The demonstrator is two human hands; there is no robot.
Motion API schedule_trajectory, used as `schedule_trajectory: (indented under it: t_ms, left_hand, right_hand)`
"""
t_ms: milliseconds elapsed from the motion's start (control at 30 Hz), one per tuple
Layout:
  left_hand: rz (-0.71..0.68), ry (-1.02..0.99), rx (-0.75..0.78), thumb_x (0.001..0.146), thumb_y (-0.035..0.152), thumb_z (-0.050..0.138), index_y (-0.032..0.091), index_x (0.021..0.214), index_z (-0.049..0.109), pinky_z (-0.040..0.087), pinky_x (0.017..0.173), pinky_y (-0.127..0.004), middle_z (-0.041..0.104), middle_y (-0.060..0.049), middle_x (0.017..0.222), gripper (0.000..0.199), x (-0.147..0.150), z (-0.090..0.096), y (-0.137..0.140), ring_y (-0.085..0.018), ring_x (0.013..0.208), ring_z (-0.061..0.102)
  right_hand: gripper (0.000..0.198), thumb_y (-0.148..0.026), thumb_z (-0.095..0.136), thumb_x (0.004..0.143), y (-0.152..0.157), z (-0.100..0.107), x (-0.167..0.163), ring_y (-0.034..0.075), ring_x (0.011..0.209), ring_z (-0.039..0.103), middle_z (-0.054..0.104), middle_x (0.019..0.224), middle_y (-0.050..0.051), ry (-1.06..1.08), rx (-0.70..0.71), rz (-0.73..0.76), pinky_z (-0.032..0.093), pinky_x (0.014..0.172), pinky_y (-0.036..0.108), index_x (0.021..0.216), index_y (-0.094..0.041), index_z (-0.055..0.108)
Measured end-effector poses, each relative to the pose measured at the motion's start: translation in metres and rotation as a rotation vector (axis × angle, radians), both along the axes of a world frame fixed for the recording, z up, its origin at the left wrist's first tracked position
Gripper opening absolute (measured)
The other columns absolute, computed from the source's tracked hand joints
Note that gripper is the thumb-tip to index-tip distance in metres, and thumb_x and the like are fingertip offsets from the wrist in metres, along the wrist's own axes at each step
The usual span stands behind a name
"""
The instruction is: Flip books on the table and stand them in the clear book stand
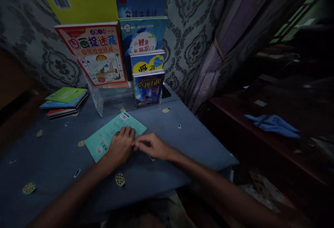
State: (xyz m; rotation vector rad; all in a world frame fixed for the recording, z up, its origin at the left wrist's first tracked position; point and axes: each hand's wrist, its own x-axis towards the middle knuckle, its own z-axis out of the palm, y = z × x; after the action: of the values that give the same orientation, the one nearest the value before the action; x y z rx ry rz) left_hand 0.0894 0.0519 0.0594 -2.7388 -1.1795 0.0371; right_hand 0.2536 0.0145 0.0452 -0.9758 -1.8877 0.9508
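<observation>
A thin teal book (107, 132) lies flat on the cloth-covered table, a barcode at its far corner. Across its near right edge is my left hand (122, 145), with fingers bent and closed on the book; its thumb is hidden. Right beside it, my right hand (152, 146) touches the left hand near the book's edge. Its thumb and forefinger are pinched together, and whatever is between them cannot be made out. Behind the book stands a clear plastic rack (98, 102).
The rack holds a red-bordered picture book (100, 55), a blue book (143, 34), a dark blue book (148, 88) and others. A small stack of books (66, 95) lies at the left. Right of the table are a tied curtain (212, 61) and a blue cloth (273, 125).
</observation>
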Motion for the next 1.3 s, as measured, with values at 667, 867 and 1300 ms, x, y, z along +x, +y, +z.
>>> schedule_trajectory:
  t_ms: [667,867,1300]
  left_hand:
    - [-0.034,0.007,0.019,0.100,0.020,0.042,0.009,0.114,0.063,0.060,0.073,-0.040,0.067,-0.018,0.119,0.028,0.006,0.000,0.005,-0.031,0.107,0.064]
    - [-0.036,0.024,0.023,0.100,0.018,0.041,0.010,0.111,0.063,0.058,0.070,-0.035,0.069,-0.017,0.115,0.026,0.006,0.001,0.005,-0.030,0.104,0.065]
    - [0.003,-0.011,-0.041,0.100,0.016,0.039,0.010,0.104,0.065,0.057,0.065,-0.037,0.071,-0.016,0.104,0.027,0.008,0.008,0.004,-0.031,0.099,0.067]
  right_hand:
    - [0.034,-0.033,0.044,0.098,0.051,-0.025,0.043,0.020,0.092,0.070,0.077,0.096,0.007,0.045,0.006,-0.334,0.051,0.087,0.035,0.114,-0.016,0.070]
    - [0.034,-0.033,0.045,0.098,0.051,-0.027,0.043,0.020,0.092,0.070,0.077,0.096,0.006,0.045,0.013,-0.342,0.051,0.087,0.034,0.115,-0.017,0.069]
    - [0.035,-0.036,0.045,0.099,0.051,-0.026,0.043,0.020,0.093,0.070,0.077,0.100,0.006,0.045,0.023,-0.336,0.051,0.089,0.035,0.114,-0.018,0.070]
